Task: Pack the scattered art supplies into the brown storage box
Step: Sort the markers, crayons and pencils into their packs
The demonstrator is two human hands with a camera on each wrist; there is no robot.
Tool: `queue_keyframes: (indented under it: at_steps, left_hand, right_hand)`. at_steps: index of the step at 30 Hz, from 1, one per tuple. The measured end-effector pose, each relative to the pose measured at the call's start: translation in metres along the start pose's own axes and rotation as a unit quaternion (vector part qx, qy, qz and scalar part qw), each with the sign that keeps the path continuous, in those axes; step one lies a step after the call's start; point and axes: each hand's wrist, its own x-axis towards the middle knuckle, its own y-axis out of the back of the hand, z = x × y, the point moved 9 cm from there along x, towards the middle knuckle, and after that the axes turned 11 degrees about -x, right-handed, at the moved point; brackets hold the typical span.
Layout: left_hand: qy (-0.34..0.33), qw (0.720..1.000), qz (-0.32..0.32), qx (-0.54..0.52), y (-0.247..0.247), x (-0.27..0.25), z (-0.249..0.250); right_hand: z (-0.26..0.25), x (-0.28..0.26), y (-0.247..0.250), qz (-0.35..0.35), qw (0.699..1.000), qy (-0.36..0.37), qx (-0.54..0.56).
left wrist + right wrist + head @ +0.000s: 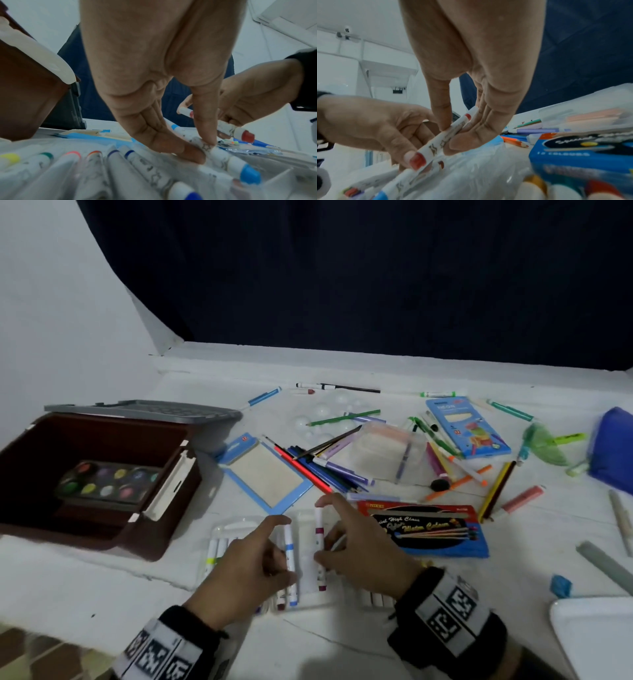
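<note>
The brown storage box (150, 539) stands open at the left with a paint palette (106, 481) inside it. A clear marker case (236, 529) lies on the white table in front of me, holding several white markers (85, 162). Over the case, my left hand (286, 549) pinches a blue-capped marker (221, 152) between thumb and fingers (188, 152). Beside it, my right hand (320, 530) pinches a red-capped marker (436, 146) between thumb and fingers (471, 135). The two hands are close together, almost touching.
The box's grey lid (144, 410) leans behind it. A blue-framed pad (267, 474), loose pencils (318, 467), a clear plastic tub (390, 450), a water-colour pack (428, 529), a blue pencil box (466, 426) and a blue pouch (613, 450) cover the table. A white tray (596, 635) sits lower right.
</note>
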Motion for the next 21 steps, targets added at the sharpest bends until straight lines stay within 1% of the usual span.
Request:
queue_keyframes:
  at_steps: [5, 10, 13, 15, 17, 19, 21]
  left_hand:
    - [-0.001, 0.997, -0.016, 0.070, 0.000, 0.006, 0.001]
    - [-0.015, 0.987, -0.015, 0.160, 0.005, 0.010, 0.006]
    - [0.009, 0.984, -0.033, 0.173, 0.008, 0.009, 0.002]
    - [0.023, 0.978, -0.049, 0.204, 0.009, 0.010, -0.003]
    - [0.020, 0.971, -0.063, 0.232, 0.011, 0.012, -0.006]
    - [0.016, 0.968, -0.079, 0.238, 0.010, 0.013, -0.008]
    - [0.005, 0.965, -0.082, 0.249, 0.009, 0.014, -0.007]
  right_hand:
    - [-0.005, 0.014, -0.021, -0.036, 0.996, -0.004, -0.078]
    - [-0.003, 0.017, -0.033, -0.069, 0.993, -0.035, -0.094]
    - [-0.003, 0.017, -0.034, -0.078, 0.989, -0.042, -0.120]
    - [-0.003, 0.018, -0.033, -0.080, 0.988, -0.040, -0.124]
    - [-0.003, 0.018, -0.033, -0.087, 0.986, -0.045, -0.132]
    - [-0.004, 0.018, -0.034, -0.094, 0.984, -0.045, -0.142]
    - [-0.009, 0.016, -0.035, -0.102, 0.980, -0.030, -0.171]
